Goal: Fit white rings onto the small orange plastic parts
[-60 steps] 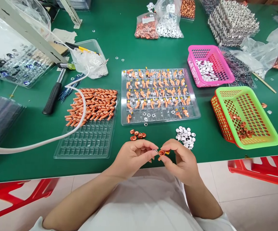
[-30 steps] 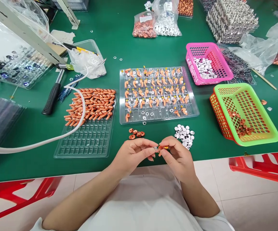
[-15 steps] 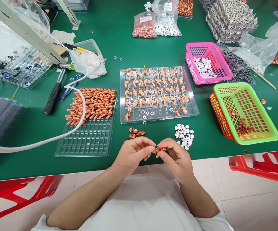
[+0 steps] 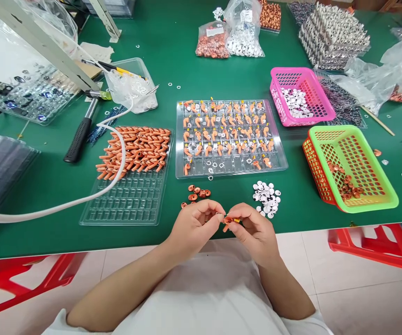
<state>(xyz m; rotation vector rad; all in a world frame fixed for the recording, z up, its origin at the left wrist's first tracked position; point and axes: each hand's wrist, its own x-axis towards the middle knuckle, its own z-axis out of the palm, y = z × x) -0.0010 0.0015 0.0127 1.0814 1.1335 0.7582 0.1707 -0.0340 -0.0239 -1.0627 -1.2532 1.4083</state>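
Between thumb and fingers, my right hand (image 4: 256, 231) pinches a small orange part (image 4: 227, 222) with a yellow tab, close to the table's front edge. My left hand (image 4: 197, 228) is closed at the left side of that part, its fingertips against it; anything small between them is too tiny to make out. Behind my left hand lie several copper-coloured rings (image 4: 197, 191). A pile of white discs (image 4: 267, 197) sits behind my right hand. Farther back, a clear tray (image 4: 201, 172) holds rows of orange curved parts with yellow tabs.
At left are a tray of orange tubes (image 4: 138, 149), a white cord (image 4: 64, 206) and a hammer (image 4: 78, 139). A pink basket (image 4: 301, 122) and a green basket (image 4: 375, 204) stand at right. Filled bags (image 4: 213, 42) lie behind.
The camera view has shifted slightly. A small white ring now shows at the clear tray's front edge area. Both hands stay together around the orange part, with the left fingertips nearer to it.
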